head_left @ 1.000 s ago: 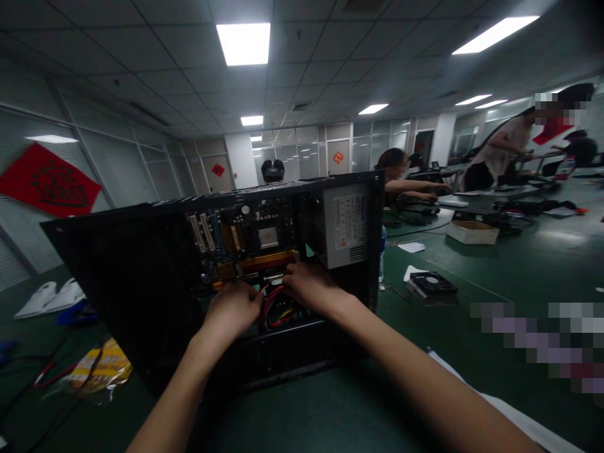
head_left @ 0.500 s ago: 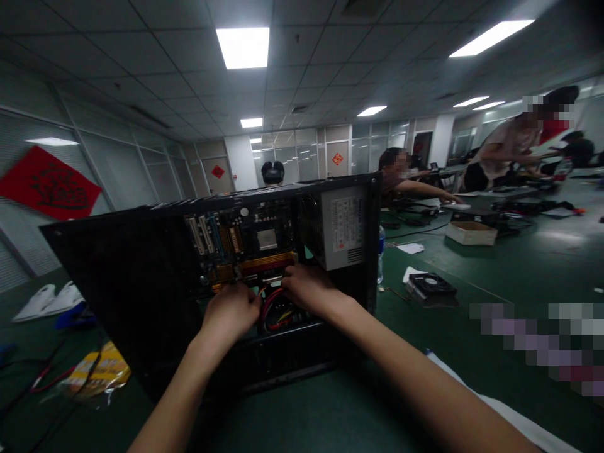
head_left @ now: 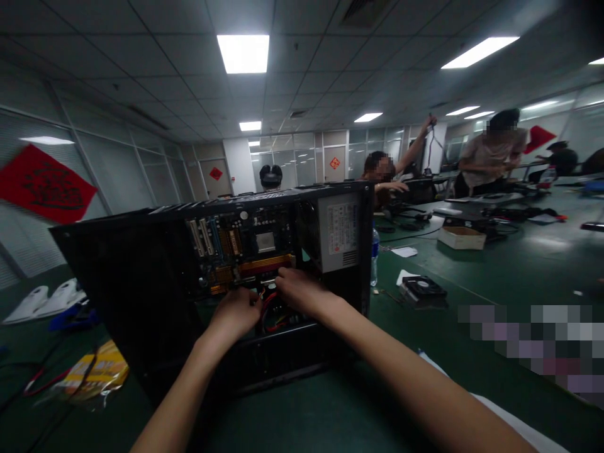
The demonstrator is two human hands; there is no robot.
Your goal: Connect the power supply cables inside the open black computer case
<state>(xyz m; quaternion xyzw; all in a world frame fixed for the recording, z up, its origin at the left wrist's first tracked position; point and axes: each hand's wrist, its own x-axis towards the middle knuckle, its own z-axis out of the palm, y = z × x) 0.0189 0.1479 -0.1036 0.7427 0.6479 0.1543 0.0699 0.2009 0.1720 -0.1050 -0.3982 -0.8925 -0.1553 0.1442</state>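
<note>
An open black computer case stands on the table before me, its inside facing me. The motherboard is mounted at the back, and a grey power supply sits at upper right. My left hand is closed at the motherboard's lower edge, its fingertips pinching thin orange and white wires. Beside it my right hand is closed by the board's bottom edge; what its fingertips hold is hidden. Red and black power cables loop between and below the hands.
A heatsink fan, a small open box and a water bottle stand to the right. White slippers and a yellow packet lie at left. Co-workers are across the table; one person raises an arm.
My view has shifted slightly, and both hands stay at nearly the same spot in the case. A co-worker behind has lifted an arm holding a dark cable; another has straightened somewhat.
</note>
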